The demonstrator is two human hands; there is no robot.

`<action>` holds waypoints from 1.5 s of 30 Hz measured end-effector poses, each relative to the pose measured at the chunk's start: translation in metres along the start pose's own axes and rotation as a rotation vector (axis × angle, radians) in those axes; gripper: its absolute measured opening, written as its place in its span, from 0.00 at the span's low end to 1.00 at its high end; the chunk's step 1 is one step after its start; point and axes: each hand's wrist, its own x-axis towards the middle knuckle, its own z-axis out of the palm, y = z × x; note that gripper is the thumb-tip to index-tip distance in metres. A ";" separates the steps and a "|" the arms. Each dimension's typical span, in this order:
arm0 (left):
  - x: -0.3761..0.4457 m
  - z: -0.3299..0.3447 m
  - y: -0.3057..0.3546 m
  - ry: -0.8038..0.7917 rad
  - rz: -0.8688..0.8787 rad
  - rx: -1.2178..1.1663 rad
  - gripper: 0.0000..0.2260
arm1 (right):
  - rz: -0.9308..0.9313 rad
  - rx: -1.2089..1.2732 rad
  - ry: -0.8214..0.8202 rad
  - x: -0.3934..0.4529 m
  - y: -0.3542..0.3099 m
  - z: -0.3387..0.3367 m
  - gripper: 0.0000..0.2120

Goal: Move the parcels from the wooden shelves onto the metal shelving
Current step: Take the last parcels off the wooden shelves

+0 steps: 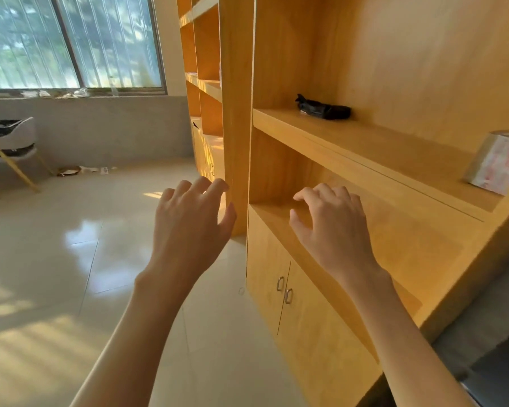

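Note:
A small black parcel (323, 109) lies on the upper board of the wooden shelves (365, 142), toward its left end. A pale box-shaped parcel (495, 164) with pink print stands on the same board at the far right. My left hand (188, 224) hovers in the air in front of the shelves' upright post, fingers loosely spread and holding nothing. Over the lower shelf board, my right hand (332, 227) is raised with relaxed, slightly bent fingers, empty as well. The black parcel sits above and beyond my right hand. No metal shelving is in view.
Cabinet doors (282, 289) with metal handles sit below the lower board. More wooden shelving (209, 83) continues behind. A glossy tiled floor (71, 259) spreads left. A chair (11, 148) stands by the window wall, with scraps (71, 170) on the floor beside it.

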 end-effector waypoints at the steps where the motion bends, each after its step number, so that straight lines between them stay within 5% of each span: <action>1: 0.010 0.012 -0.010 -0.002 0.002 -0.001 0.10 | 0.003 -0.009 -0.007 0.010 0.001 0.013 0.12; 16: 0.229 0.188 -0.155 -0.038 0.173 -0.169 0.13 | 0.226 -0.223 -0.054 0.200 0.008 0.173 0.12; 35: 0.438 0.387 -0.153 0.015 0.401 -0.368 0.14 | 0.363 -0.436 0.011 0.397 0.134 0.295 0.13; 45: 0.520 0.471 -0.142 -0.037 0.558 -0.556 0.11 | 0.485 -0.603 -0.234 0.453 0.184 0.343 0.25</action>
